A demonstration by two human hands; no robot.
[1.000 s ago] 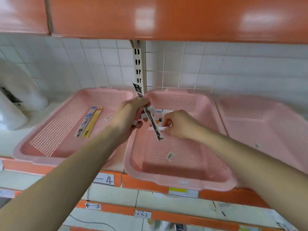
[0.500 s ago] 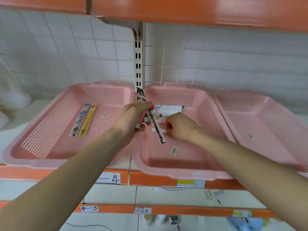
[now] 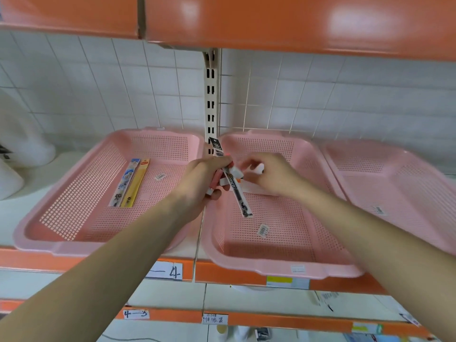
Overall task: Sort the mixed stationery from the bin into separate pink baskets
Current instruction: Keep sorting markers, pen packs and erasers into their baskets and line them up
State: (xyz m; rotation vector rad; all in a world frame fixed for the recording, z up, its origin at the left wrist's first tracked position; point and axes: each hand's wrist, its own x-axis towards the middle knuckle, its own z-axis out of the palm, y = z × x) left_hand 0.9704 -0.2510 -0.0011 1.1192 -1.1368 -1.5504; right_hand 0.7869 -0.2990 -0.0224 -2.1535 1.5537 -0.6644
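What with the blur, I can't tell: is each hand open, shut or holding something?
Left hand: grips a black packaged pen and white pieces.
Right hand: pinches a small white piece.

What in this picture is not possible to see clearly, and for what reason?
Head view, the only view:
1. White thing pinched by the right hand: blurred, kind unclear.
2. Pen pack: its middle is hidden by the left hand gripping it.
3. Right basket: cut off by the right edge.
4. Sticker in the middle basket: print too small.
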